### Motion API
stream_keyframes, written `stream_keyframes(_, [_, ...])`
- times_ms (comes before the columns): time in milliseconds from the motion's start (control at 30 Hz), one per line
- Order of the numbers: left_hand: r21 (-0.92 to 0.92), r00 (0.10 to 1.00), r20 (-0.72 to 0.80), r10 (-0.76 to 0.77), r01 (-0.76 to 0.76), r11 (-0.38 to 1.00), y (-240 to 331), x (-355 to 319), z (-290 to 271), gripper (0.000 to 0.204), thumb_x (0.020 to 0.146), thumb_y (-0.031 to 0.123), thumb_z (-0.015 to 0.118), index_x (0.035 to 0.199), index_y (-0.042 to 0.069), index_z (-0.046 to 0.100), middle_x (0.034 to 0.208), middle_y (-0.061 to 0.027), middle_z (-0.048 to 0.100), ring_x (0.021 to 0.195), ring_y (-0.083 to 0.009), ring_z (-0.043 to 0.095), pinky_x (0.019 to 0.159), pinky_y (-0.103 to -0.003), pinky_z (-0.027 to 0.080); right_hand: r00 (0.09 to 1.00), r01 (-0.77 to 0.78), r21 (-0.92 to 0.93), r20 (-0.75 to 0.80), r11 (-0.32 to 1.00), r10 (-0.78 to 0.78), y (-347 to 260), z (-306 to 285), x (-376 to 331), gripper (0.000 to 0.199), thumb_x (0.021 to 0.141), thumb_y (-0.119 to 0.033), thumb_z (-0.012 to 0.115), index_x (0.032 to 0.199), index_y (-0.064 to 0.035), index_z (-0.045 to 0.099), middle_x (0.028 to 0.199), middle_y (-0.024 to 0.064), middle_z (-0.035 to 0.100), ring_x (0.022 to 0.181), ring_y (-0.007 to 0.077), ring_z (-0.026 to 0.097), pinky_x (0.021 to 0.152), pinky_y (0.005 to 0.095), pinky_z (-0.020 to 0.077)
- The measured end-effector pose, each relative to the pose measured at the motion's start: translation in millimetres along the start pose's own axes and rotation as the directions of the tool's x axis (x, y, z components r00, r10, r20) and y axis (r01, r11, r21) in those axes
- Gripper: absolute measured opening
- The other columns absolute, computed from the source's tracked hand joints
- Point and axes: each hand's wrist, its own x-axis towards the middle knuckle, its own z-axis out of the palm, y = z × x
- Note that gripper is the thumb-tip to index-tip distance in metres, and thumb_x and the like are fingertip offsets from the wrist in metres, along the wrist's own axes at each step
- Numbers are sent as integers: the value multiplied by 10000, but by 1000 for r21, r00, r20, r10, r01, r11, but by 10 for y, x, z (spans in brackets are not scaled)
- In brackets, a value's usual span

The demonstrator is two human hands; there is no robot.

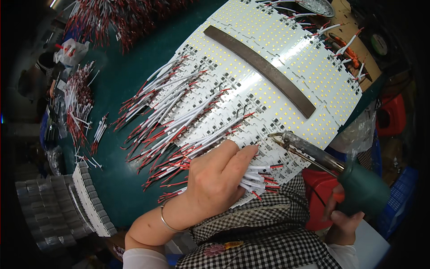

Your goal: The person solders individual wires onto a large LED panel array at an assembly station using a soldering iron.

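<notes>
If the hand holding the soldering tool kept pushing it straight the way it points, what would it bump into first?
The right hand aims the soldering iron up-left. Its tip would probably first meet the white LED board, near the left hand; depth is unclear.

Left wrist: a thin silver metal bangle [166, 223] circles it, plain and smooth.
Left sleeve: a white sleeve [142, 259] shows at the lower edge, pushed up so the forearm is bare.
Right sleeve: a white cuff [344, 254] shows beside the wrist.
Torso: a black-and-white checked fabric apron [264, 233] covers the front, with a small orange and pink embroidered patch [224, 246] near its lower part.
</notes>
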Motion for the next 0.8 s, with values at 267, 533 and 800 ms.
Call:
stream_keyframes(267, [23, 1000, 24, -6, 5, 1000, 27, 8, -18, 513, 539, -45, 632, 1050, -8, 623, 740, -99, 514, 539, -244, 535, 466, -345, 436, 999, -16, 13, -49, 1000, 16, -3, -88, -126, 635, 668, -38, 721, 1195, 179, 440, 1111, 251, 577, 467, 187, 566, 384, 272, 493])
stream_keyframes(533, [-37, 997, -13, 77, -77, 996, -76, -14, 40, 435, 616, -17, 615, 1050, -3, 637, 727, -84, 541, 557, -222, 546, 463, -323, 438, 996, -87, -11, -23, 996, 87, -38, -217, -279, 666, 666, -59, 744, 1215, 162, 438, 1065, 227, 581, 480, 187, 566, 386, 274, 480])
stream_keyframes(800, [38, 985, -10, 171, -171, 985, -70, 9, 53, 333, 672, 48, 605, 996, -12, 656, 730, -75, 547, 582, -197, 559, 473, -298, 444, 993, -114, -67, -31, 991, 112, -2, -104, -285, 681, 668, -94, 763, 1217, 148, 444, 1030, 210, 583, 474, 178, 564, 393, 263, 477])
